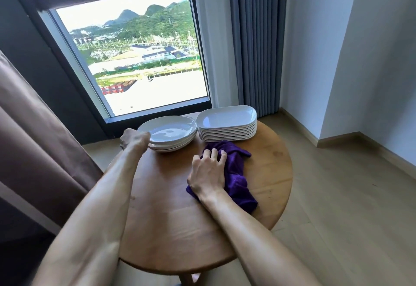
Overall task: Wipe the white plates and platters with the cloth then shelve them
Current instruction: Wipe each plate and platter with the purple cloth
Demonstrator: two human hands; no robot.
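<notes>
Head view looks down on a round brown wooden desk [180, 218] by a window. Left hand [132, 140] is at the near rim of the top round white plate [171, 129], its grip closed on that edge, lifting it a touch off the short stack of round plates [167, 147]. Right hand [208, 173] presses down on the crumpled purple cloth [237, 173], fingers curled into the fabric. Just beyond the cloth sits the taller stack of white rectangular platters [227, 128], beside the plates.
</notes>
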